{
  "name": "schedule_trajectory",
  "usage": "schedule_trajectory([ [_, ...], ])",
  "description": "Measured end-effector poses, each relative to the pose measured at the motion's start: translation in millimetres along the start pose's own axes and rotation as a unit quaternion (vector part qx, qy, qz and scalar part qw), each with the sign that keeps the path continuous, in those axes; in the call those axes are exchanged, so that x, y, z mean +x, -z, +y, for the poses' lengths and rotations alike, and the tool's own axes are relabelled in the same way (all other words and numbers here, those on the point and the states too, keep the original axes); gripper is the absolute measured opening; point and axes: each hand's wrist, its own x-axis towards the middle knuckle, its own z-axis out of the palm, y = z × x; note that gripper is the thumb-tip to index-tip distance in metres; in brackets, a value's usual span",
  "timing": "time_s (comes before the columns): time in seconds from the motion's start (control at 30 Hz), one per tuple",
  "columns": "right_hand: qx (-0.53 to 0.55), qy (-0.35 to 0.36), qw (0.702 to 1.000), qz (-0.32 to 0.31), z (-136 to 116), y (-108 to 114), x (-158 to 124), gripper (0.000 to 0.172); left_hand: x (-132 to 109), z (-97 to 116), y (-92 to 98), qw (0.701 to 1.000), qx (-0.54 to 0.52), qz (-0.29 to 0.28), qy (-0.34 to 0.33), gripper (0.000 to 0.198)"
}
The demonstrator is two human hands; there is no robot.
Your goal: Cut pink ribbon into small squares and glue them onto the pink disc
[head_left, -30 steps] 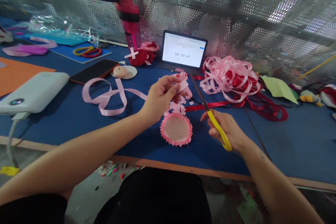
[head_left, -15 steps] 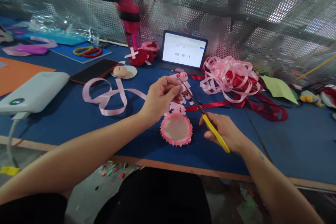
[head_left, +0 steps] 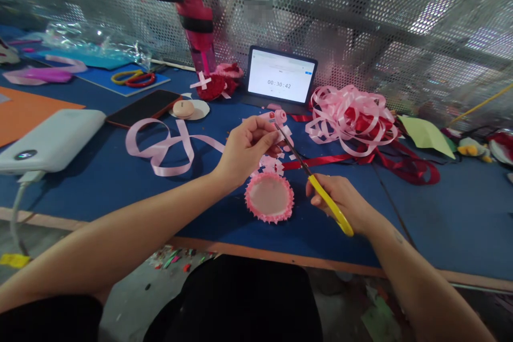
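- Our left hand (head_left: 246, 149) is closed in a pinch on the ribbon end (head_left: 277, 117), a small pink curl held up above the blue table (head_left: 100, 181), in the middle of the scene.
- Our right hand (head_left: 347, 200) is wrapped around the yellow handles of the scissors (head_left: 298, 157). The blades slant up and to the left, and their tip meets the curl just beside our left fingertips.
- We cannot tell how far apart the blades stand.
- To cut well, we judge that the ribbon should be pinched taut close to the cut line, with our fingertips kept to the near side of the blades. It should be fed deep into the blades rather than nipped at the tip, and the blades kept square across it so the edge comes out straight.
- Below the hands, near the table's edge, lies a round frilled disc (head_left: 269, 196), with small cut pieces (head_left: 272, 162) just beyond it.
- The looped ribbon (head_left: 160, 149) lies to the left, and a ribbon tangle (head_left: 348, 117) of pink and red to the right.
- The tablet (head_left: 280, 76) stands at the far side.
- A second ago the scissors were drawn back to the right, clear of the curl. Half a second ago they had come in to it, and they are there now.
- The left hand has dipped slightly, and the tablet's timer has gone from 00:30:41 to 00:30:42.
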Motion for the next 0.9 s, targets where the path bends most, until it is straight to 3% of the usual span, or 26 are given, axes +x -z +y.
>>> schedule_trajectory([
  [0.9,0.039,-0.005,0.999,-0.007,3.5,-3.9,-0.2,0.045,-1.3,-0.8,0.5,1.0,0.015,-0.011,-0.008,0.007],
])
